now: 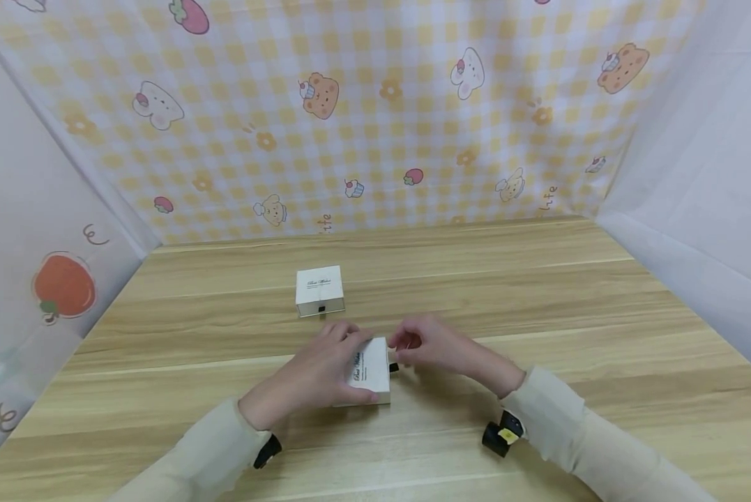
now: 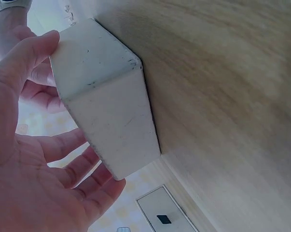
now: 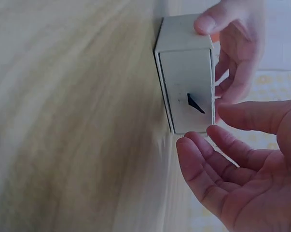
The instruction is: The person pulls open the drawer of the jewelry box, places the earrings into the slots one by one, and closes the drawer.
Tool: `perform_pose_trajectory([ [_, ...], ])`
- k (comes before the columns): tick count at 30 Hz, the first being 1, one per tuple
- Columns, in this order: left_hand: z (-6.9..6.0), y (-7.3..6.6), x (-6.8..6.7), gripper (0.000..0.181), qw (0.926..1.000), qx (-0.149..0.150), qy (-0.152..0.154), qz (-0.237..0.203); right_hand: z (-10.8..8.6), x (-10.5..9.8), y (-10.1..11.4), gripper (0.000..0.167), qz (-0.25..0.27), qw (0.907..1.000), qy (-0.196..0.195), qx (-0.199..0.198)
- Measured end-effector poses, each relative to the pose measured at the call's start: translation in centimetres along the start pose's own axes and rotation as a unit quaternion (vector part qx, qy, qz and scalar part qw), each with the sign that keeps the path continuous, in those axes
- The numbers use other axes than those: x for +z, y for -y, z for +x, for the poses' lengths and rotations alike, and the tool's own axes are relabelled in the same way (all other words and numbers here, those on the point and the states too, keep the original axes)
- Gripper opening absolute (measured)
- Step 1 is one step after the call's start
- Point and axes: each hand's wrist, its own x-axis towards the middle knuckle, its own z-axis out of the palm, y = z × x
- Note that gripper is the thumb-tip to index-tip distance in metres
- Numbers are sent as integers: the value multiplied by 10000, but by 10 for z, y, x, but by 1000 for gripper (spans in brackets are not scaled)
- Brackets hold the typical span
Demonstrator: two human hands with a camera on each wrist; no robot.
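Observation:
A small white drawer box (image 1: 372, 373) with dark script on its lid lies on the table, its black pull tab (image 1: 394, 367) facing right. My left hand (image 1: 319, 369) grips this box from the left, thumb on the near side and fingers at the far side. Worn edges show on the box (image 2: 111, 106) in the left wrist view. Just off its right end is my right hand (image 1: 434, 345), fingers loosely bent, thumb apart from them. In the right wrist view the tab (image 3: 195, 103) sticks out from the drawer front, and nothing is between the right fingertips (image 3: 186, 145).
A second white box (image 1: 320, 289) of the same kind stands farther back, its black tab toward me. Behind the wood-grain table (image 1: 507, 300) hangs a yellow checked curtain (image 1: 375, 139). White cloth (image 1: 695, 139) hangs at the right side, with more at the left.

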Motion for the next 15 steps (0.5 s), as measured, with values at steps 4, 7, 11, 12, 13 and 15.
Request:
perform_pose_trajectory([
  [4,0,0,1,84,10000,-44,10,12,-2,4,0,16,235,9991,118,329],
  [7,0,0,1,84,10000,-68,12,5,-3,6,-1,14,433,9975,206,526],
  [11,0,-1,1,84,10000,-92,22,-30,-4,8,-1,11,471,9964,312,629],
  [12,0,-1,0,84,9999,-101,30,-40,-4,9,-1,11,462,9963,332,643],
  [13,0,-1,0,84,9999,-113,42,-46,-4,9,-1,10,461,9961,361,667],
  [15,0,-1,0,84,9999,-143,68,-54,-4,10,0,9,427,9959,379,697],
])
